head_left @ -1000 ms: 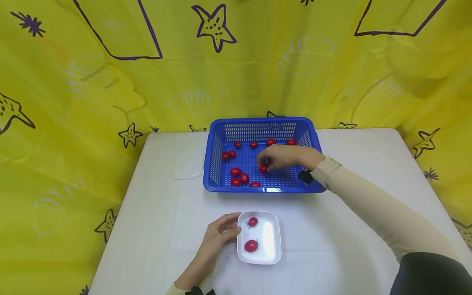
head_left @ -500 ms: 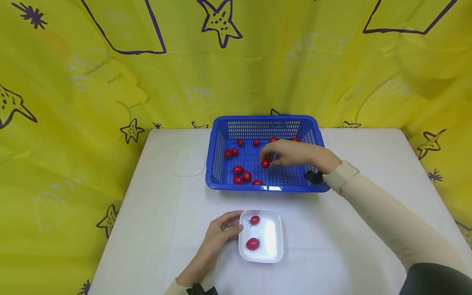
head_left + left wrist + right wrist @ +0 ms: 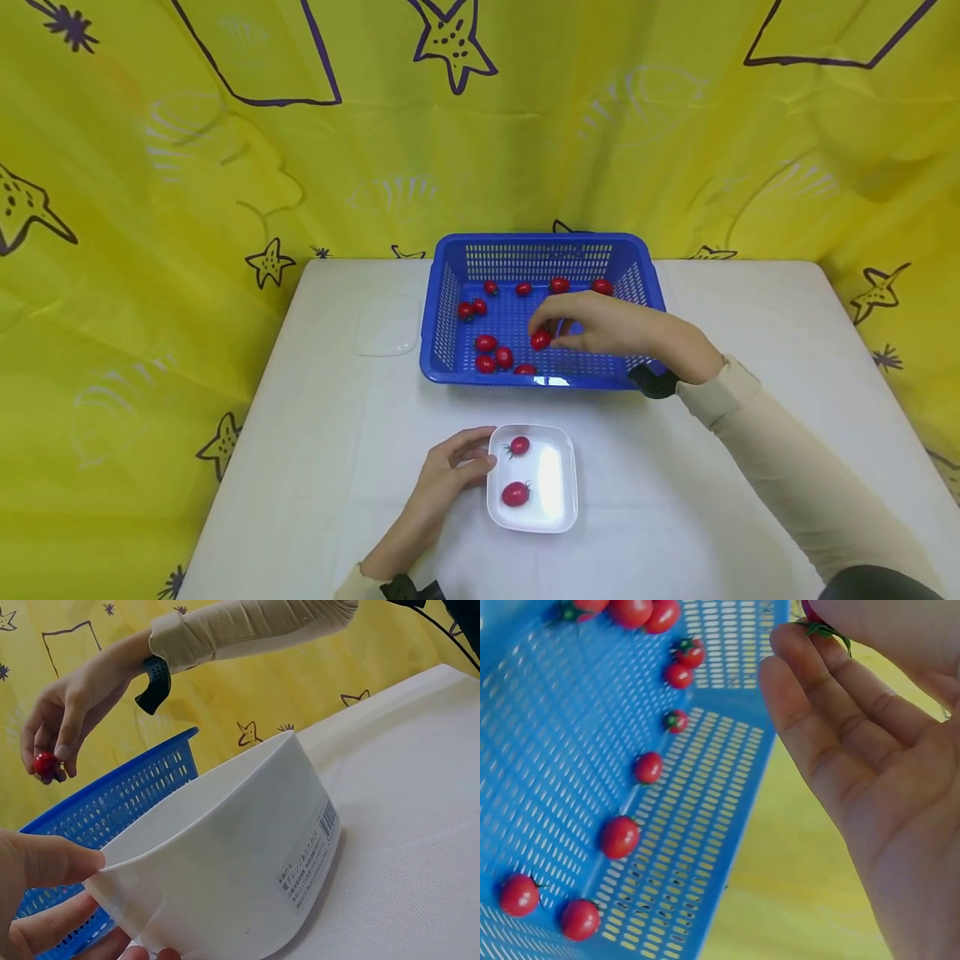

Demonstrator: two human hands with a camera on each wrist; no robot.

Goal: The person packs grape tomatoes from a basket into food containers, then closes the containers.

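Note:
My right hand [image 3: 600,323] pinches a red cherry tomato [image 3: 540,339] between thumb and fingertips, above the blue basket [image 3: 429,333]. In the left wrist view that tomato [image 3: 45,763] shows up higher than the basket's rim; in the right wrist view only its green stem end [image 3: 821,628] and a sliver of red peek out by the thumb. At the front, my left hand [image 3: 442,479] grips the left wall of a small white container [image 3: 551,521], thumb on the rim and fingers outside. Two cherry tomatoes [image 3: 515,493] with green stems lie in this container.
Several more cherry tomatoes [image 3: 619,837] lie scattered over the basket floor, mostly near its walls. A clear, flat lid [image 3: 387,327] rests on the white table [image 3: 300,433] left of the basket. Behind the table hangs a yellow curtain [image 3: 525,150].
My right hand has lifted the pinched tomato off the basket floor, and its wrist and forearm have shifted right. My left hand still holds the white container. The head view has shifted slightly.

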